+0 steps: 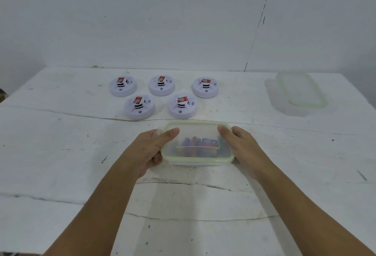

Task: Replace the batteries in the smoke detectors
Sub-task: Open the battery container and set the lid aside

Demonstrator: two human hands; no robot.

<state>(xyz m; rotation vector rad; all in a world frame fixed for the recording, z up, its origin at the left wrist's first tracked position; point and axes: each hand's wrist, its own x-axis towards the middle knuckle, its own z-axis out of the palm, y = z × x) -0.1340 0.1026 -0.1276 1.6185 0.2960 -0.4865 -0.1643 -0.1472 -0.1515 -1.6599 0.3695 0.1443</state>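
A big white table [61, 154] with cracks and marks fills most of the view, and a white wall [142, 11] stands behind it. In the middle, close to the person, sits a clear box [196, 154] with a green rim and its lid on. The left hand [150, 150] holds the box's left side, with the thumb lying flat on top of the lid and the other fingers curled under the edge. The right hand [240, 146] holds the right side the same way. Between the two thumbs, inside the box, lie the batteries [200, 144], dark blue and red. Just past the fingertips, farther away on the table, five round white smoke detectors [140, 107] sit in two rows, each with a small red battery on top. Far off to the right of the right hand lies another clear lid [301, 91] with a green rim.
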